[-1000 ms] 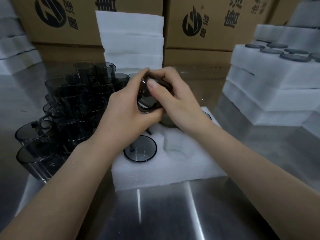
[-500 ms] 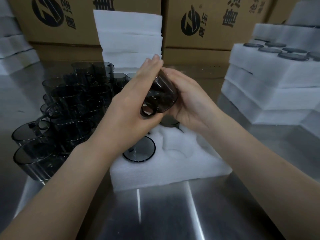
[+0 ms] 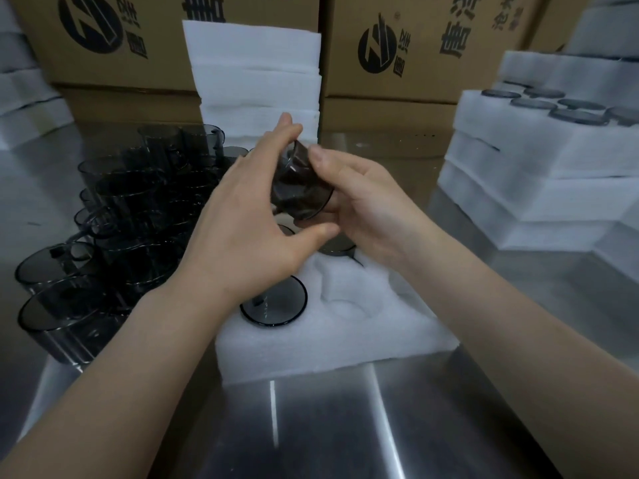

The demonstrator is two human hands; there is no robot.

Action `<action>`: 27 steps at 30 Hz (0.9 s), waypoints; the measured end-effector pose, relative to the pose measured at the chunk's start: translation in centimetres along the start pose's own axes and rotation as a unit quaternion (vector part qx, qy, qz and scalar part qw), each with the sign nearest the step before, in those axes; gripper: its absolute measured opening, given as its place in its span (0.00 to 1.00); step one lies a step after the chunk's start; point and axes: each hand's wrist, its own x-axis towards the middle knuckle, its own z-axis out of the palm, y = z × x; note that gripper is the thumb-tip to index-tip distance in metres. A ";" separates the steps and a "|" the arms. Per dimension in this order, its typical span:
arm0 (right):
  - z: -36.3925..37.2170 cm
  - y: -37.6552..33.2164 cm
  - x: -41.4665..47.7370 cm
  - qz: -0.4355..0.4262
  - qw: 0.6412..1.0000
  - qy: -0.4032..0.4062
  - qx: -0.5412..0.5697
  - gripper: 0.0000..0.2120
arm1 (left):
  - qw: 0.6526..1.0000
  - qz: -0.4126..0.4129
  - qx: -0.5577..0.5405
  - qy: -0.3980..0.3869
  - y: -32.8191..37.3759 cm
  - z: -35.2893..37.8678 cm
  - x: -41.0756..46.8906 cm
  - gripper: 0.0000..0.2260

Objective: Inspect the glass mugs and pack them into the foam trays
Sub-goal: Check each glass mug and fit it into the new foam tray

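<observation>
A dark smoked glass mug (image 3: 301, 188) is held tilted in the air above the white foam tray (image 3: 332, 333). My left hand (image 3: 249, 223) holds it from the left with fingers over its top and thumb beneath. My right hand (image 3: 363, 202) grips it from the right, thumb on its upper wall. In the tray sit a mug (image 3: 276, 304) at the front left and another mug (image 3: 337, 247) further back, partly hidden by my hands. An empty round pocket (image 3: 349, 305) lies at the tray's front middle.
Several loose dark mugs (image 3: 114, 216) crowd the steel table on the left. Packed foam trays (image 3: 539, 160) are stacked at the right. A pile of foam sheets (image 3: 256, 74) leans against cardboard boxes (image 3: 415, 46) at the back.
The mug has been turned between both hands, from handle facing down toward me to its side. My right thumb has come up onto its wall and my left fingers closed over the top.
</observation>
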 end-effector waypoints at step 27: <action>-0.8 -0.7 -0.1 0.115 0.969 -0.161 0.151 0.19 | 0.996 0.092 0.012 0.000 0.8 0.6 0.0 0.41</action>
